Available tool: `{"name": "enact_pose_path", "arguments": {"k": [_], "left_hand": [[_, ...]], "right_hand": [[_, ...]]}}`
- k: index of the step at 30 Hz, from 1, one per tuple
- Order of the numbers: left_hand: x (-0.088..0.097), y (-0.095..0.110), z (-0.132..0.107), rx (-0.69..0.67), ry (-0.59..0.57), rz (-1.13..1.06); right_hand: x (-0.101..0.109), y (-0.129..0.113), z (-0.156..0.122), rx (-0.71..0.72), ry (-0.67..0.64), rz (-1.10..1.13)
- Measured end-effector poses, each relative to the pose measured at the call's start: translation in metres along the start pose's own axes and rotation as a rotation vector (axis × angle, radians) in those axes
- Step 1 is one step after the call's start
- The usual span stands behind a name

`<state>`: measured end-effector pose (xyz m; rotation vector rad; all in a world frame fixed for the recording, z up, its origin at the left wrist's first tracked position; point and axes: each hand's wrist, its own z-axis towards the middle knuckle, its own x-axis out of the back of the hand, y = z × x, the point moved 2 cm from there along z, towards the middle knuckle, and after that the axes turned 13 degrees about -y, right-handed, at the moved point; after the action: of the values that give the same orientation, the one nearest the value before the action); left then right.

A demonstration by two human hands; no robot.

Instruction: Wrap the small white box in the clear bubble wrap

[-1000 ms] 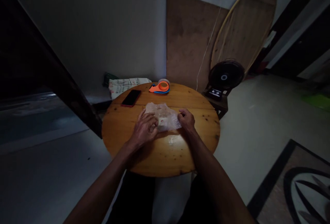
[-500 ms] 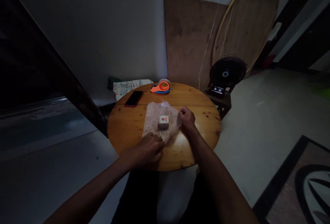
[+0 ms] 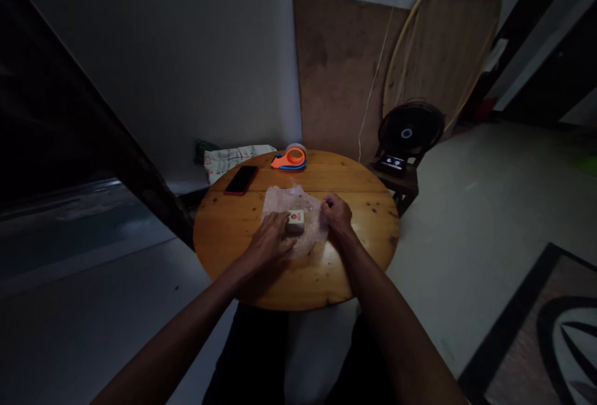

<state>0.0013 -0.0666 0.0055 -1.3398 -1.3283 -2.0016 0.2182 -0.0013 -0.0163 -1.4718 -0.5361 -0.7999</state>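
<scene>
A small white box [image 3: 295, 221] with red print on top sits on a sheet of bubble wrap [image 3: 311, 240], which lies spread on the round table. My left hand [image 3: 270, 237] is at the box's left side, fingers and thumb apart. Its fingertips reach the box's edge; whether they press on it I cannot tell. At the sheet's right edge, my right hand [image 3: 338, 212] is closed, pinching the bubble wrap.
On the round wooden table [image 3: 368, 237] lie a phone [image 3: 241, 180] and, at the back, an orange and blue tape dispenser [image 3: 291, 157]. A dark fan [image 3: 410, 134] stands on a chair at the right. Boards lean against the wall [image 3: 345, 69].
My left hand has moved up from the sheet's near left corner to the box's left side, and its fingers have spread. My right hand keeps its place at the right edge.
</scene>
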Motion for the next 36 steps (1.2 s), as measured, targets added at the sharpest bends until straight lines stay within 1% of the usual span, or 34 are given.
{"name": "enact_pose_path", "arguments": {"k": [5, 10, 14, 18, 20, 25, 32, 36], "left_hand": [[-0.007, 0.001, 0.010, -0.034, -0.024, -0.040], [-0.007, -0.002, 0.021, -0.062, -0.044, -0.065], [-0.005, -0.007, 0.029, -0.014, -0.052, -0.096], [-0.002, -0.009, 0.036, 0.068, -0.022, -0.162], [-0.002, -0.008, 0.038, 0.081, -0.014, -0.196], [-0.008, -0.004, 0.040, 0.043, -0.004, -0.207], [-0.015, -0.004, 0.037, 0.041, 0.010, -0.242], [-0.020, -0.006, 0.034, 0.088, 0.078, -0.286]], "right_hand": [[0.001, -0.001, 0.000, -0.006, 0.000, 0.003], [0.002, -0.002, -0.002, -0.007, -0.011, -0.005], [0.002, -0.002, -0.002, -0.029, -0.012, -0.013], [0.001, -0.002, -0.001, -0.028, -0.013, -0.020], [0.001, -0.002, -0.001, -0.031, -0.011, -0.030], [-0.001, 0.000, 0.001, -0.020, -0.012, -0.038], [-0.001, 0.000, 0.000, -0.005, 0.005, -0.039], [0.001, -0.002, -0.001, -0.018, -0.006, -0.037]]}}
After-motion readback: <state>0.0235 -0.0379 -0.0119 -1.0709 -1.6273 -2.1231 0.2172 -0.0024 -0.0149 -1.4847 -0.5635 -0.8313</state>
